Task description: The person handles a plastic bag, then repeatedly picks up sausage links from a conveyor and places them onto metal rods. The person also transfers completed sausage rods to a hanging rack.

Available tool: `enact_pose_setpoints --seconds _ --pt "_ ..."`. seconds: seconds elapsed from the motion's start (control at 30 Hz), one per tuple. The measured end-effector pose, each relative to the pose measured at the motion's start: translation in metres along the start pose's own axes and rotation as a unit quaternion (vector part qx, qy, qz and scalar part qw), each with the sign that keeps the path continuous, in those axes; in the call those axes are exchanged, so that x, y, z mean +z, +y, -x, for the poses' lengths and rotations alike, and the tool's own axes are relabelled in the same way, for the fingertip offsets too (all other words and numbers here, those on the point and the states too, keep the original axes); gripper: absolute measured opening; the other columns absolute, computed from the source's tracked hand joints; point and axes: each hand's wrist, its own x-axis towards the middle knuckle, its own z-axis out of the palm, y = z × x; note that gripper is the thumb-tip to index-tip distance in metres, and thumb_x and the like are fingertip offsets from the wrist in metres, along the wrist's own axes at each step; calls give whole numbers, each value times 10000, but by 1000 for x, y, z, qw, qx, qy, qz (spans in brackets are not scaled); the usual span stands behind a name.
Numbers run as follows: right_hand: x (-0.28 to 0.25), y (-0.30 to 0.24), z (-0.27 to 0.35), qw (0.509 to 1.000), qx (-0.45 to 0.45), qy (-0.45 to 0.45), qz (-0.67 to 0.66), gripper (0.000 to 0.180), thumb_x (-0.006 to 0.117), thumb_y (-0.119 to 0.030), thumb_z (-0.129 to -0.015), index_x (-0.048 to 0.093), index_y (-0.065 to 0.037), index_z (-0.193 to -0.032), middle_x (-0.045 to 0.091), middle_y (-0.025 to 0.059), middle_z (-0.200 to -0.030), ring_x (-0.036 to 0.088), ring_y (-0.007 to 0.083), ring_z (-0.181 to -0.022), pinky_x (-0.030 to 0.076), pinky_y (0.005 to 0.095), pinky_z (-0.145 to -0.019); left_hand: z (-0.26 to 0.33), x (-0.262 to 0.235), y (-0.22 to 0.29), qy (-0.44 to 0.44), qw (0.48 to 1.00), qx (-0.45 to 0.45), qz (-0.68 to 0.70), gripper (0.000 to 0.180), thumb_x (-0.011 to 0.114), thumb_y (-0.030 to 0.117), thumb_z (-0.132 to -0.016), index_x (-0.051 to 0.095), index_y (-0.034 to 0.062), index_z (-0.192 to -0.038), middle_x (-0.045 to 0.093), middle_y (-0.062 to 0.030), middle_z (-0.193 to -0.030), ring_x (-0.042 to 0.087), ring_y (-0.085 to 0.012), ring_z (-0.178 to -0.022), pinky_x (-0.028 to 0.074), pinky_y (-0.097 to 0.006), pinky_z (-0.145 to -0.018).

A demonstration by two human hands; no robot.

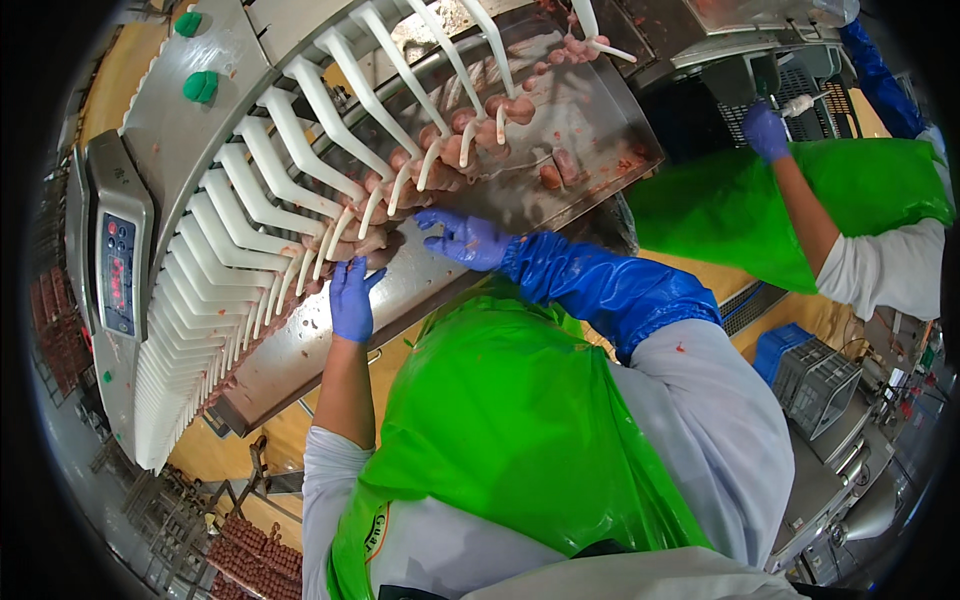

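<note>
Pale pink sausage links lie in a row along a line of white plastic hooks, which curves from upper right to lower left. My left hand, in a blue-purple glove, is raised against the near side of the hooks with fingers extended and thumb apart. To its right my right hand, gloved alike below a blue sleeve cover, reaches left just under the links, fingers spread. Neither hand visibly grips anything; whether the fingertips touch the sausages I cannot tell. Beneath the hooks runs a wet metal tray.
Loose meat pieces and red scraps lie on the tray's right part. A control panel stands at left. Across on the right, a co-worker in a green apron holds a gloved hand near dark crates. A grey crate stands at lower right.
</note>
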Motion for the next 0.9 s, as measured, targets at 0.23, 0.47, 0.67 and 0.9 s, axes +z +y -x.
enact_pose_setpoints --seconds 0.23,0.47,0.67,0.9 --pt "-67 11 18 990 76 116 25 197 631 -141 -906 606 -55 -1082 631 67 -955 593 129 -876 492 285 -769 14 -38 10 19 993 10 -115 308 451 169 -996 513 46 -1271 556 -84 -1285 544 -203 -1189 503 -375 -903" --pt "-101 -22 27 963 58 263 -8 151 631 -115 -898 605 -28 -1018 605 33 -902 548 87 -773 469 250 -701 44 -94 -25 36 979 -67 -189 321 497 181 -973 547 66 -1268 589 -57 -1233 573 -154 -1091 483 -296 -847" --pt "-115 -44 10 915 -90 384 82 124 659 -87 -869 593 -41 -963 565 8 -847 503 77 -715 450 244 -658 71 -150 -57 48 951 -118 -282 315 582 247 -942 624 67 -1198 626 -28 -1078 559 -119 -907 466 -245 -783" --pt "-108 -67 -7 955 -10 271 118 300 692 -129 -855 596 -19 -1117 628 95 -1030 601 158 -920 488 301 -817 90 -157 -48 99 947 -160 -261 343 588 287 -943 625 57 -1196 638 -55 -1103 560 -119 -943 470 -289 -827"
